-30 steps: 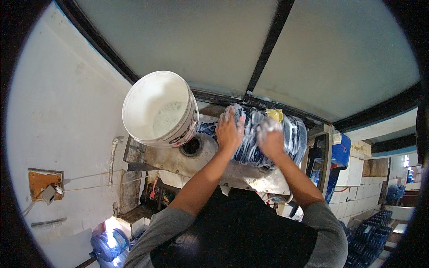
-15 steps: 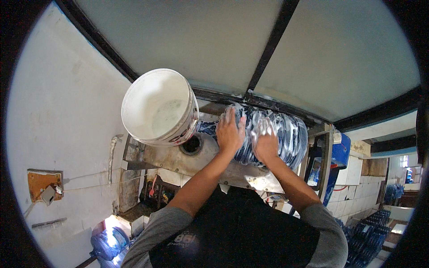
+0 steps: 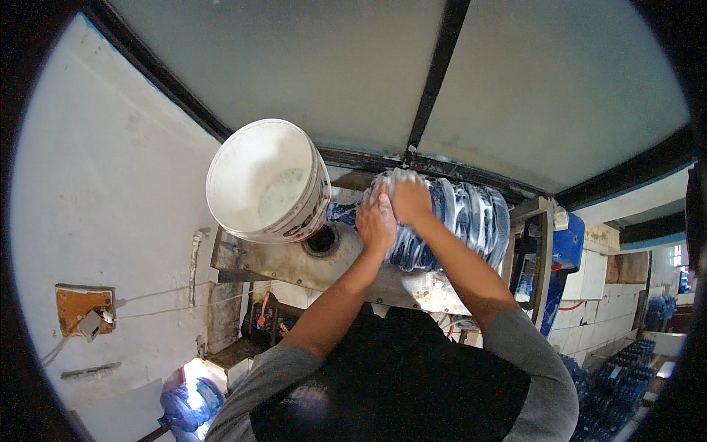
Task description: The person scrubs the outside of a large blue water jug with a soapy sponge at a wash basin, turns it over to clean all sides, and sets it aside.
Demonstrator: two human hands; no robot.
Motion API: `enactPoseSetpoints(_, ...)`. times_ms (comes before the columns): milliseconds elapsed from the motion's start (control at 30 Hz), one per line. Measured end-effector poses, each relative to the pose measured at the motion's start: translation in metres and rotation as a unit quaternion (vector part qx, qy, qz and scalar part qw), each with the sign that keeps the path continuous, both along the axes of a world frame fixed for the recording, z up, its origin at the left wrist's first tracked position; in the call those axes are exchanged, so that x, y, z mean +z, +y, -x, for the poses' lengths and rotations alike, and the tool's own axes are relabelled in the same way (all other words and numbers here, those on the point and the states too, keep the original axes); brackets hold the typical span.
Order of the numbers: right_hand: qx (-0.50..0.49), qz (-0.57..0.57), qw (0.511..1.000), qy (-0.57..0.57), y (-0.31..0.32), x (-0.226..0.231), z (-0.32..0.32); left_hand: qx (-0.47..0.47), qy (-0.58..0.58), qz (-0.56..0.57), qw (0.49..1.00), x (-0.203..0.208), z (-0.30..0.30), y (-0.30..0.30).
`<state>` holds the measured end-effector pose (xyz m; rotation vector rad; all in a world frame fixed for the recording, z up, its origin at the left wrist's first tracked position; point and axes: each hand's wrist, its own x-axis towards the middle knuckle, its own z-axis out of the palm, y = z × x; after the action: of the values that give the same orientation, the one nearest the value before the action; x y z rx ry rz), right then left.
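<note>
A large blue ribbed water jug [image 3: 471, 221] lies on its side on the metal counter, streaked with white suds. Its neck points left, toward a white bucket [image 3: 254, 184] with some foamy water at the bottom. Flat against the jug near its neck end rests my left hand [image 3: 376, 219], fingers stretched out. Right beside it, my right hand [image 3: 410, 199] is closed and pressed on the upper side of the jug. White foam covers its fingers, and whatever they hold is hidden.
The metal counter [image 3: 283, 264] has a round dark hole [image 3: 322, 240] just below the bucket. Frosted panes in a dark frame [image 3: 434, 81] rise behind the jug. A blue box [image 3: 568, 243] stands at the right, and several blue jugs [image 3: 615, 379] are stacked at lower right.
My right hand has slid left and away from me along the jug, from its middle to beside my left hand. My left hand stays near the neck end. The view has shifted slightly.
</note>
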<state>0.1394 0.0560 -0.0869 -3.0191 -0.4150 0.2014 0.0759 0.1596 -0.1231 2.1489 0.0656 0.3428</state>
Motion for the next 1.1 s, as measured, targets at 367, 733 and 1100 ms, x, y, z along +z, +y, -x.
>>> enactPoseSetpoints(367,-0.044,0.008,0.989,0.138,-0.074,-0.009,-0.065,-0.022,-0.009,-0.077,0.997,0.015,0.009,-0.008)
enactPoseSetpoints(733,0.156,-0.104,0.955,-0.23,-0.044,0.004,0.091,-0.161,-0.06,0.127,0.977,-0.038,-0.007,0.037)
enactPoseSetpoints(1100,-0.377,0.032,0.919,-0.114,-0.202,0.05,0.065,-0.437,0.2,-0.26,0.838,-0.089,-0.045,0.128)
